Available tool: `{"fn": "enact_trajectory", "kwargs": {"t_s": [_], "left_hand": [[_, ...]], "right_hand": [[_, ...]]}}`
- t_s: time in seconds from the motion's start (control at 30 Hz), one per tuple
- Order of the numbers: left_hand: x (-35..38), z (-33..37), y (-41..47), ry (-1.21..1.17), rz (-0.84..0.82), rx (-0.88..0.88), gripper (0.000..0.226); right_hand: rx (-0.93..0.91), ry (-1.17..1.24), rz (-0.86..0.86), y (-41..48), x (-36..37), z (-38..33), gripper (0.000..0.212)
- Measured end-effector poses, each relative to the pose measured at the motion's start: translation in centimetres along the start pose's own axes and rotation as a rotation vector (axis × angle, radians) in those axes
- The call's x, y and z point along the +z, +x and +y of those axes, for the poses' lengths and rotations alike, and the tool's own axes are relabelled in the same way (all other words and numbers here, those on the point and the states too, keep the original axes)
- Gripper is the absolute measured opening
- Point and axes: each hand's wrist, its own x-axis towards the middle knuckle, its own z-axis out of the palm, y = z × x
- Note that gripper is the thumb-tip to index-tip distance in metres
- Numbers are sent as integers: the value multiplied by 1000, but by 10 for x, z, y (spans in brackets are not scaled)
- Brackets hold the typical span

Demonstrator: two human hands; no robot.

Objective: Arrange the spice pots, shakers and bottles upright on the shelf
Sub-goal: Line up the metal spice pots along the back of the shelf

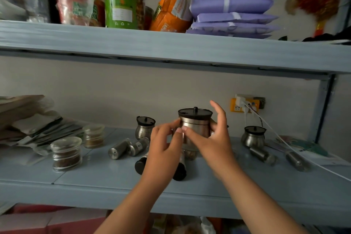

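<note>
Two hands on the round steel spice pot with black lid (195, 124): my left hand (163, 146) pinches its side, my right hand (210, 138) cups it, lid up so it lands upright on the grey-blue shelf (95, 178).

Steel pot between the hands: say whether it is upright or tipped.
Upright. The steel pot has its black lid level on top, knob up; the left hand and right hand hold its sides.

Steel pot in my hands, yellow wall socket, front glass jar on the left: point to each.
steel pot (196, 128), head view, metal body
yellow wall socket (232, 104), head view, yellow faceplate
front glass jar (66, 155), head view, glass side
</note>
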Motion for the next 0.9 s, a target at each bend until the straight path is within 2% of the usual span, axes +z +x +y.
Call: {"fn": "enact_trajectory", "kwargs": {"t_s": [0.1,0.2,0.27,0.37,0.53,0.73,0.9], "left_hand": [[-5,-4,0,-114,-83,-64,33],[-10,-8,2,-362,-227,-203,59],[-12,-9,4,-482,-343,-215,64],[-12,-9,4,-545,-386,-191,62],[-2,-2,-2,-532,-226,-136,64],[11,13,-10,-454,100,-68,79],[13,4,-9,-269,224,2,86]], "right_hand": [[49,108,-44,0,-7,-9,83],[85,255,-108,2,-12,-17,87],[107,340,-156,4,-14,-20,90],[110,411,-200,6,-17,-23,86],[107,439,-181,9,-17,-22,78],[113,172,-73,2,-12,-19,63],[163,128,-219,-8,-5,-23,67]]}}
